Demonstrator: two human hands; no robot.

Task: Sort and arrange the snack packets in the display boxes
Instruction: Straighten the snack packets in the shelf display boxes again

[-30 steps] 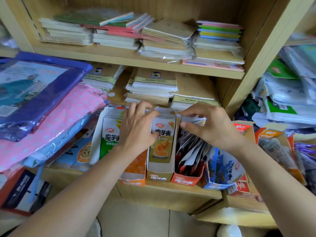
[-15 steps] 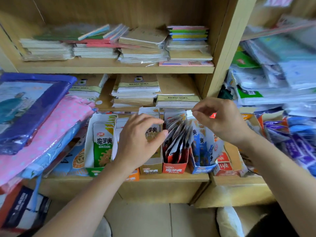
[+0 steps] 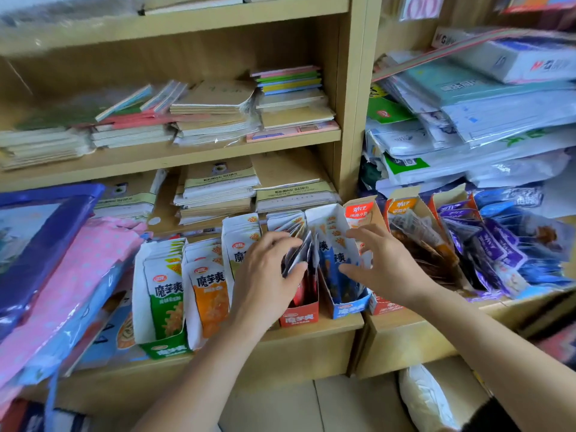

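A row of snack display boxes stands on the lower shelf: a green box (image 3: 162, 349), an orange-packet box (image 3: 209, 296), a red box (image 3: 299, 318) and a blue box (image 3: 349, 310). My left hand (image 3: 265, 275) grips the fanned packets in the red box (image 3: 297, 254), fingers curled over their tops and thumb against their side. My right hand (image 3: 385, 265) holds the upright blue packets (image 3: 330, 260) in the blue box between fingers and thumb. Both hands are close together over these two boxes.
Further boxes with brown packets (image 3: 420, 241) and purple packets (image 3: 489, 244) stand on the shelf to the right. Notebook stacks (image 3: 218, 191) lie behind the boxes. Pink and blue wrapped goods (image 3: 71, 269) crowd the left. Paper reams (image 3: 467, 120) pile up at the right.
Both hands have moved right, from the yellow-packet box to the red and blue boxes. My right hand dropped from above the packets onto the blue ones. The view shifted right.
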